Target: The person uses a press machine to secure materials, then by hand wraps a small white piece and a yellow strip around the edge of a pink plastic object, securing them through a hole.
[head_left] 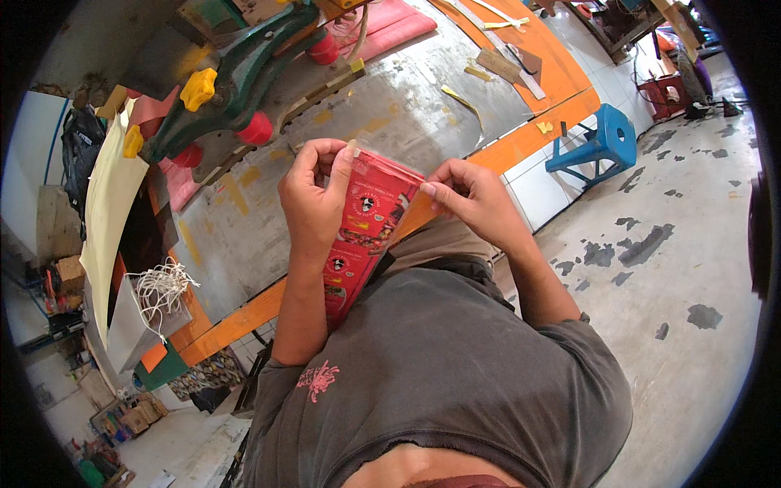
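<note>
Nearest is the dark shirt, and the lower end of the red sheet seems to come right down against it; if the body leaned in, the cloth could catch and crease that end. The sheet stands at a slant in front of the chest, its upper edge held between two hands, over the near rim of the bench. The left hand has its thumb pressed against bent fingers on the upper left corner, and its forearm runs down close beside the sheet's left edge, where a turn of the elbow might bend it. The right hand pinches the upper right corner between thumb and forefinger. That grip takes in only a little of the corner, so uneven pulling could let it slip, or wrinkle the top edge. The edge looks layered, though I cannot tell how many layers there are; if so, they could slide out of line under a loose pinch. Beyond, on the metal top, lie loose strips, which might snag under anything laid there. Farther back, the green machine overhangs the bench, and a careless reach could knock its yellow knob.
</note>
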Demonstrator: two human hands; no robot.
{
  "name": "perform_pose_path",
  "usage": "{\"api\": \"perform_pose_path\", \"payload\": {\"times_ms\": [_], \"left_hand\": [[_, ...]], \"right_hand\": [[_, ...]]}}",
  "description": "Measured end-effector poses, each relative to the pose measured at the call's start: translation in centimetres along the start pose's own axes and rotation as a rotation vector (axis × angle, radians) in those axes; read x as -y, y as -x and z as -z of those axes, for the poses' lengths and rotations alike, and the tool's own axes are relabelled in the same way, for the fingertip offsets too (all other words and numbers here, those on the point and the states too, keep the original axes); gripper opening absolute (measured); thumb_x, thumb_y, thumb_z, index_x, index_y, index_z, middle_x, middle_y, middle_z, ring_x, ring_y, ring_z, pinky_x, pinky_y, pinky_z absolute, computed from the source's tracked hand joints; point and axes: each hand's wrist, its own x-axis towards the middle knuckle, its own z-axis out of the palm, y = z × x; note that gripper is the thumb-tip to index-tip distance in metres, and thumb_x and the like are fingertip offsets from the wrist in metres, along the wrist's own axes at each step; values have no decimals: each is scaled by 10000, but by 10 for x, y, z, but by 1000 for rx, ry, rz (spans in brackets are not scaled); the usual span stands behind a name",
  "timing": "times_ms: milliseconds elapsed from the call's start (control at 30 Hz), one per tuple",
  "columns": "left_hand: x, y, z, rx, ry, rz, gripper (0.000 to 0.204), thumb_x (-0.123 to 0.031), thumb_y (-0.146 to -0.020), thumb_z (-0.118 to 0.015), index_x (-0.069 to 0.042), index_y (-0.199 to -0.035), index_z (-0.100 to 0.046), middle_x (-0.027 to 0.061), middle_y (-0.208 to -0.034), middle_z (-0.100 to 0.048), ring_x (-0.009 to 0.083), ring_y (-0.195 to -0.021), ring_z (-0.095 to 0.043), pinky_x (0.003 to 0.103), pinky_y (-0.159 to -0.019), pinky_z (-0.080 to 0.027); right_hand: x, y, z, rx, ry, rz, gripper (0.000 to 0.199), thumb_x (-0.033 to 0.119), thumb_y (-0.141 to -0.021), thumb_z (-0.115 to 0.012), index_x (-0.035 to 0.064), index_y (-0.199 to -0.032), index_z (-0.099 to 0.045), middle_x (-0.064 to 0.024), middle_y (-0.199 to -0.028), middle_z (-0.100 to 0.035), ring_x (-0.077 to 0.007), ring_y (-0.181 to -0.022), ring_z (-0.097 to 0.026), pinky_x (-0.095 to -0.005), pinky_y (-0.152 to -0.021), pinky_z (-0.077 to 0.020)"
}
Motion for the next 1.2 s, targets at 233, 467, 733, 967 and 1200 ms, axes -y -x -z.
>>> {"api": "perform_pose_path", "payload": {"times_ms": [233,467,733,967,1200], "left_hand": [[0,1,3,-27,-28,-26,124,-135,-1031,-750,-12,-1034,-733,-11,-836,-717,43,-763,-623,235,-704,-515],[3,0,4,-23,-16,-43,121,-135,-1028,-755,-16,-1036,-732,-13,-840,-719,41,-760,-622,232,-702,-515],[3,1,5,-29,-43,-52,110,-120,-1031,-747,-12,-1037,-729,-5,-847,-729,48,-766,-637,232,-707,-522],[7,3,1,-6,-112,-67,130,-118,-1025,-738,-5,-1084,-716,59,-857,-760,108,-772,-705,267,-711,-546],[7,7,0,149,-117,-63,259,-99,-1010,-743,-37,-1254,-686,16,-901,-715,80,-827,-655,251,-728,-502]], "right_hand": [[-2,-1,5,16,-55,-15,244,236,-1063,-724,-4,-1101,-705,-16,-866,-709,-85,-791,-680,-249,-720,-558],[-7,-3,7,26,-15,38,215,189,-1061,-702,-12,-1134,-724,-19,-878,-722,-81,-809,-674,-255,-747,-554],[-11,-5,4,-11,-29,65,200,198,-1037,-706,6,-1073,-748,0,-824,-721,-66,-752,-641,-256,-684,-518],[-1,-1,10,11,2,38,186,186,-1050,-713,1,-1030,-712,2,-863,-697,-64,-786,-657,-237,-721,-541],[7,0,28,-28,-12,38,161,185,-1029,-733,28,-1005,-708,33,-811,-650,-36,-715,-586,-218,-647,-476]]}}
